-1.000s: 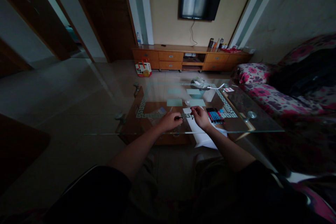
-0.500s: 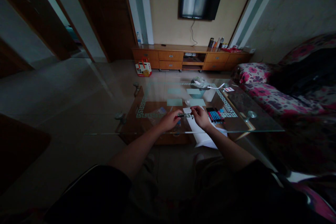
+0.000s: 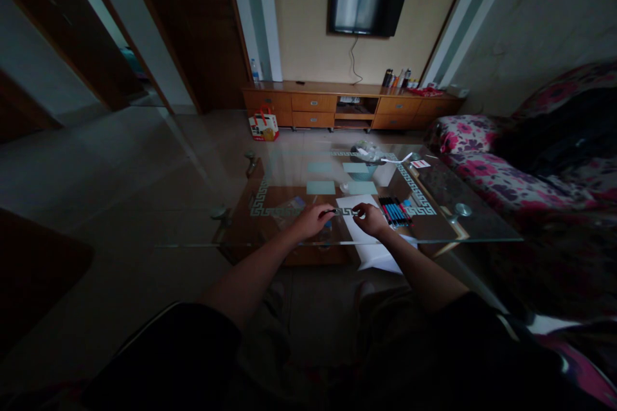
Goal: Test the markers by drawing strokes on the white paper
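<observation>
My left hand (image 3: 314, 219) is over the near part of the glass table (image 3: 193, 228), fingers closed on a short dark pen (image 3: 332, 210) whose tip points right. Just to the right, my right hand (image 3: 371, 219) is pinched closed; whatever sits between its fingertips is too small and dark to make out. A small gap separates the two hands. Beneath the right hand lies a white sheet of paper (image 3: 364, 247) that reaches past the table's near edge. Beside that hand, several black, blue and red pens (image 3: 397, 212) lie side by side in a row.
Farther back are a teal basket (image 3: 364, 173) with a clear plastic bag (image 3: 369, 151) in it and a white card (image 3: 420, 164). A flowered sofa (image 3: 511, 170) stands at the right. Beyond the table are a wooden TV cabinet (image 3: 313, 103) and a paper bag (image 3: 263, 125).
My right hand has lowered slightly and turned, its fingertips now pointing left toward the pen. The left hand stays in nearly the same place, still holding the pen.
</observation>
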Motion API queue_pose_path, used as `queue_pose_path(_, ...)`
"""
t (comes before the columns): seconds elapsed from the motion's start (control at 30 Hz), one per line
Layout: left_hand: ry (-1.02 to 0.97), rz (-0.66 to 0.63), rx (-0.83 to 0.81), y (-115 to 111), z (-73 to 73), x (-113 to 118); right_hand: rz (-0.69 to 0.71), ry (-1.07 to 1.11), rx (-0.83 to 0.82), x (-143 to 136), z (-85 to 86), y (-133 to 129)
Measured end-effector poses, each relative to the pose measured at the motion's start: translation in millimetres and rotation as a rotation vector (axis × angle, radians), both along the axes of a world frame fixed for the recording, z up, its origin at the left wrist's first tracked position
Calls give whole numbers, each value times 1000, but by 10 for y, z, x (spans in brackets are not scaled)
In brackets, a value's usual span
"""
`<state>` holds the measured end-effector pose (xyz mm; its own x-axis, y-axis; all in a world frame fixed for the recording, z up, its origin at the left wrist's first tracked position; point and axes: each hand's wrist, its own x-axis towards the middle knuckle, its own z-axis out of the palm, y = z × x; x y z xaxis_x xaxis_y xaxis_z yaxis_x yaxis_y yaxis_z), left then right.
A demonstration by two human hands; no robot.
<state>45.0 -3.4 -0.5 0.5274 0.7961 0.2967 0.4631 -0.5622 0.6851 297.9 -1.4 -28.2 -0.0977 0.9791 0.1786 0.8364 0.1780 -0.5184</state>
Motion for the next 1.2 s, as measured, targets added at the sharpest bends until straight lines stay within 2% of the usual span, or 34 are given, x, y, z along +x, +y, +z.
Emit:
queue_pose_path(0.17, 28, 3, -2, -8, 7, 4, 31, 35, -35, -5, -52, 1)
queue_pose_path(0.43, 20, 1, -1, 8, -33, 0, -28, 70, -13, 9, -39, 25)
queue_pose_path(0.57, 37, 25, -21, 33, -79, -8, -41, 340, -24, -71, 5, 38)
queue_pose_path(0.67, 22, 47, -18, 54, -105, -16, -10, 588, -87, -162, 37, 31)
queue_pose_path(0.73, 17, 47, -20, 67, -121, -21, 32, 658, -91, -213, 53, 20)
queue_pose_path(0.87, 27, 45, -19, 80, -141, -25, 111, 721, -94, -281, 73, -7)
queue_pose_path(1.2, 22, -8, -11, 47, -96, -9, 178, 747, -138, -331, 79, -48)
